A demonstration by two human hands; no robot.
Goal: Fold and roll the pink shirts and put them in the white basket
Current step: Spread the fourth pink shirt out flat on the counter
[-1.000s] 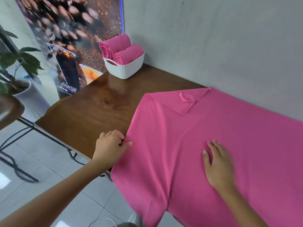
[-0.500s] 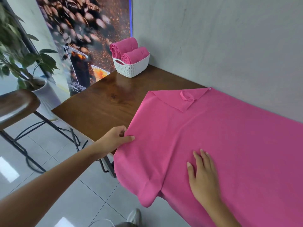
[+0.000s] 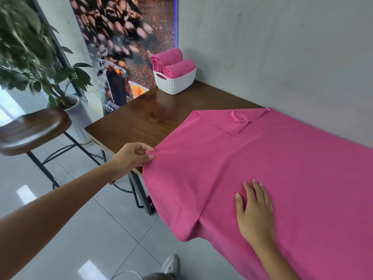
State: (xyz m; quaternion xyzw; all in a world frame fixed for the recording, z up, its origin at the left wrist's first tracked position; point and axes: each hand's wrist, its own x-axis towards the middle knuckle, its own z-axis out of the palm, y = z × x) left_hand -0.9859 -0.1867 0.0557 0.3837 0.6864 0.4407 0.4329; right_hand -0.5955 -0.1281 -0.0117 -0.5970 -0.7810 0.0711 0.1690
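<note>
**Shirt pinned flat, shoulder edge pinched for the first fold**

Your left hand (image 3: 134,156) sits at centre-left of the frame, thumb and fingertips pinching the shoulder edge of the shirt (image 3: 272,168). Faint creases in the cloth run out from that pinch, so you are drawing the fabric taut there. That grip suits lifting the side over toward the middle, which looks like the opening fold.

Your right hand (image 3: 255,211) lies in the lower centre, palm down, fingers straight and slightly spread, holding nothing. It presses the body of the shirt onto the table (image 3: 141,118). That makes sense: the near part of the shirt, with what seems to be a sleeve, hangs off the table edge toward the floor, and the flat hand keeps the rest from sliding while the left pulls.

The shirt is spread across the right half of the frame, its far edge along the wall, with the collar folded out near the upper centre.

The basket (image 3: 177,82) stands at the far corner of the table, top centre, well apart from the shirt. Two rolls (image 3: 171,63) already lie side by side in it, spiral ends facing you. There seems little spare room beside them, so a third roll may need to be tight or sit on top.
</note>
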